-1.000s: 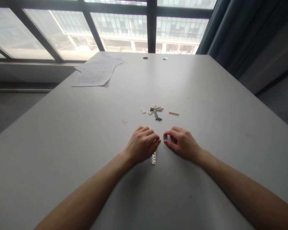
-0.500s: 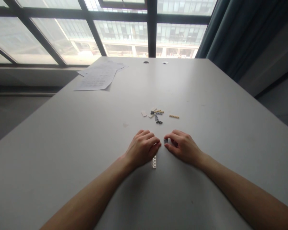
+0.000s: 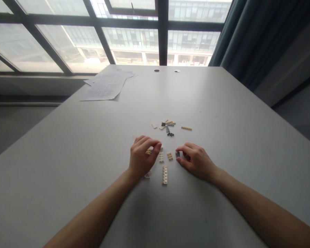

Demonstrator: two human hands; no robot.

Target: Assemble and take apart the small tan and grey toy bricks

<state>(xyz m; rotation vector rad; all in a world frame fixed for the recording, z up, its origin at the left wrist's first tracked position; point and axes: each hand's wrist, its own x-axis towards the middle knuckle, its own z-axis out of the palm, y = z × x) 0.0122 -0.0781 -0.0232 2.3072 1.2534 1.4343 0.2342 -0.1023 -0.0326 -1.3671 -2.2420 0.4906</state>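
Note:
My left hand [image 3: 141, 156] rests on the grey table [image 3: 67, 144] with its fingers curled, pinching a small tan plate [image 3: 148, 151]. My right hand [image 3: 195, 160] lies beside it, thumb and forefinger closed on a small dark grey brick [image 3: 177, 154]. Between the hands lie a small tan plate [image 3: 169, 156], a pale plate [image 3: 161, 157] and a long white plate with holes [image 3: 165, 175]. A white piece [image 3: 147, 175] peeks out from under my left wrist.
Farther out lies a cluster of small bricks [image 3: 167, 126] in tan, grey and black, with a tan strip [image 3: 186, 128] to its right. Sheets of paper [image 3: 105, 86] lie at the far left by the window. Two cable holes [image 3: 156, 70] sit at the far edge.
My left hand has shifted left and lifted slightly, uncovering the tan and pale plates that it hid. My right hand has stayed put with the dark brick. The view has tilted a little.

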